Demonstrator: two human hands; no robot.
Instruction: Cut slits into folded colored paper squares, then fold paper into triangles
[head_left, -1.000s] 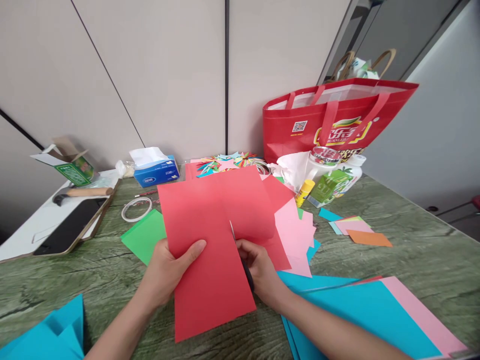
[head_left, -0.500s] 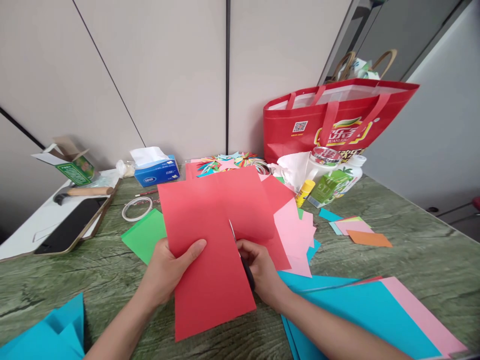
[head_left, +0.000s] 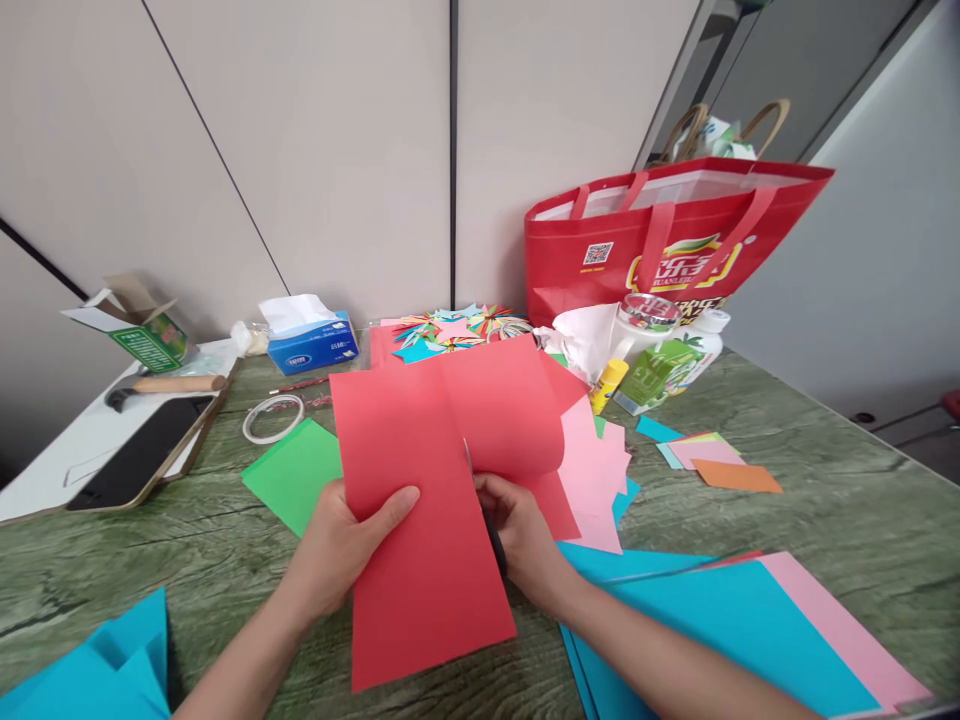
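A large sheet of red paper (head_left: 420, 590) is held up over the table, partly cut along its middle from the near edge. My left hand (head_left: 352, 530) pinches its left side, thumb on top and fingers hidden beneath. My right hand (head_left: 517, 525) is closed round black-handled scissors (head_left: 493, 540), whose blades show only as a thin line in the cut. The sheet's right part curls up beyond the scissors. Under it lie another red sheet (head_left: 559, 505) and pink paper pieces (head_left: 596, 480). Green paper (head_left: 292, 475) lies beside my left hand.
Blue sheets (head_left: 720, 620) lie at front right, folded blue paper (head_left: 97, 670) at front left. Behind stand a tissue box (head_left: 311, 345), a yellow glue stick (head_left: 607, 385), a small green carton (head_left: 660, 372) and a red bag (head_left: 577, 250). A tape roll (head_left: 274, 438) and phone (head_left: 142, 450) lie left.
The red sheet has shifted slightly right and nearer, with its right part curling more. My left hand has moved slightly right with it; my right hand stays almost in place.
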